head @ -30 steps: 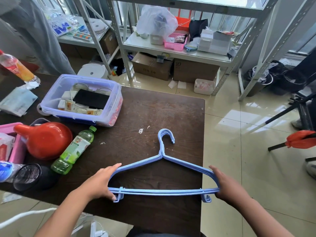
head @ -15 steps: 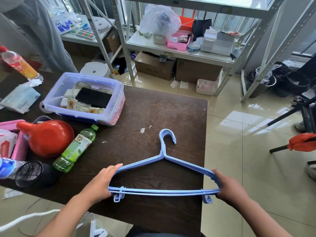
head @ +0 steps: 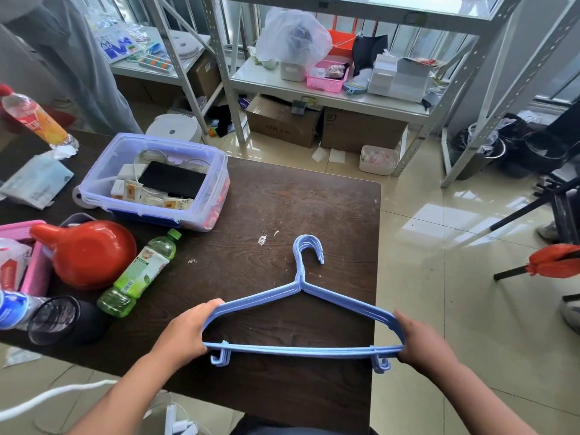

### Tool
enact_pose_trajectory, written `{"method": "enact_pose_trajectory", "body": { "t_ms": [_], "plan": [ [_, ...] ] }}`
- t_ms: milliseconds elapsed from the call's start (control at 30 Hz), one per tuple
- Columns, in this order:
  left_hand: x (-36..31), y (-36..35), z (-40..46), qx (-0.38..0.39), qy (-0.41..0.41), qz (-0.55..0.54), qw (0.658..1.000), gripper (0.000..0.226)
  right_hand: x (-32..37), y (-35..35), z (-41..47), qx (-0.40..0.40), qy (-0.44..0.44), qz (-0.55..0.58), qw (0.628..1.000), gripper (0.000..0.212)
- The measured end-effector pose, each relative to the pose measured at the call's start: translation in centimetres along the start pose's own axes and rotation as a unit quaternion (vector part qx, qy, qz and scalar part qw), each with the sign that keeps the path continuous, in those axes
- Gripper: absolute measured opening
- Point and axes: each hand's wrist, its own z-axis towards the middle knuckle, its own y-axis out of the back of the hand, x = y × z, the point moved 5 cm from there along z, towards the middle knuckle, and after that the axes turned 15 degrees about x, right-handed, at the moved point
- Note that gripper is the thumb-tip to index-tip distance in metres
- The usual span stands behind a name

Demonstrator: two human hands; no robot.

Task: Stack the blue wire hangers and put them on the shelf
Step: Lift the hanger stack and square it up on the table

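- The left hand (head: 183,335) grips the left end of the stacked blue wire hangers (head: 301,312).
- The right hand (head: 422,342) grips their right end, at the table's (head: 282,199) right edge.

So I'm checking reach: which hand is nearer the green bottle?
Left. The left hand sits just right of the green bottle; the right hand is across the hangers.

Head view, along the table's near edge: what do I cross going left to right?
Black cup lying on its side → green bottle → left hand → blue wire hangers → right hand.
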Motion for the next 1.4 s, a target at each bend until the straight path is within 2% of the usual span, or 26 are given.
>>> {"method": "enact_pose_trajectory", "body": {
  "t_ms": [67,200,267,367,433,500,567,600,667,700,767,833,867,900,1033,1133,1267,1400],
  "plan": [
    [-0.4,0.1,-0.2,0.001,0.007,0.007,1.000,0.095,0.0,-0.2,-0.1,0.005,0.002,0.008,1.000,0.063],
    [-1.0,0.3,-0.3,0.044,0.027,0.022,0.998,0.110,-0.5,-0.8,-0.2,0.017,0.017,0.060,0.998,0.097],
    [-0.9,0.6,-0.3,0.068,0.029,0.012,0.997,0.119,-0.9,-0.8,-0.2,0.007,0.040,0.109,0.993,0.103],
    [0.0,0.3,-0.4,0.103,0.037,-0.024,0.994,0.122,-1.9,-0.8,-0.9,0.021,0.059,0.183,0.981,0.099],
    [0.8,-0.1,-0.6,0.129,0.039,-0.065,0.989,0.121,-2.8,-0.9,-1.2,0.041,0.060,0.236,0.969,0.089],
    [1.6,-0.4,-1.0,0.136,0.047,-0.163,0.976,0.118,-3.7,-0.9,-1.2,0.039,0.050,0.362,0.930,0.073],
    [1.8,-0.7,-1.3,0.115,0.065,-0.300,0.945,0.104,-4.3,-1.1,-1.2,0.038,0.030,0.477,0.878,0.060],
    [2.0,-1.1,-1.4,0.091,0.081,-0.370,0.921,0.091,-4.2,-1.3,-1.1,0.042,0.022,0.502,0.864,0.052],
    [2.5,-1.9,-1.2,0.018,0.137,-0.464,0.875,0.050,-3.4,-1.8,-1.0,0.061,0.012,0.516,0.854,0.040],
    [2.6,-2.1,-1.1,-0.019,0.168,-0.471,0.866,0.035,-2.8,-2.1,-0.8,0.071,0.009,0.508,0.858,0.034],
    [2.3,-1.9,-0.9,-0.073,0.210,-0.420,0.880,0.020,-2.0,-2.4,-0.2,0.079,-0.006,0.476,0.876,0.024],
    [1.6,-1.3,-0.6,-0.077,0.240,-0.283,0.925,0.012,-1.5,-2.5,0.5,0.075,-0.026,0.438,0.895,0.016],
    [1.2,-1.0,-0.5,-0.074,0.257,-0.222,0.938,0.010,-1.4,-2.6,0.9,0.069,-0.038,0.417,0.906,0.011],
    [1.0,-0.8,-0.3,-0.066,0.274,-0.174,0.943,0.009,-1.3,-2.6,1.2,0.063,-0.052,0.395,0.915,0.007],
    [0.1,-0.3,0.5,-0.037,0.311,-0.053,0.948,0.010,-1.5,-2.4,2.5,0.048,-0.109,0.281,0.952,0.017],
    [0.3,-0.1,1.0,-0.027,0.311,-0.022,0.950,0.012,-1.6,-1.9,2.6,0.014,-0.136,0.210,0.968,0.028],
    [0.3,-0.4,0.9,-0.038,0.292,-0.018,0.955,0.008,-1.6,-1.5,2.6,0.000,-0.145,0.180,0.973,0.039],
    [0.3,-0.7,0.7,-0.047,0.268,-0.026,0.962,0.010,-1.6,-1.4,2.3,-0.001,-0.140,0.165,0.976,0.025]
  ]
}}
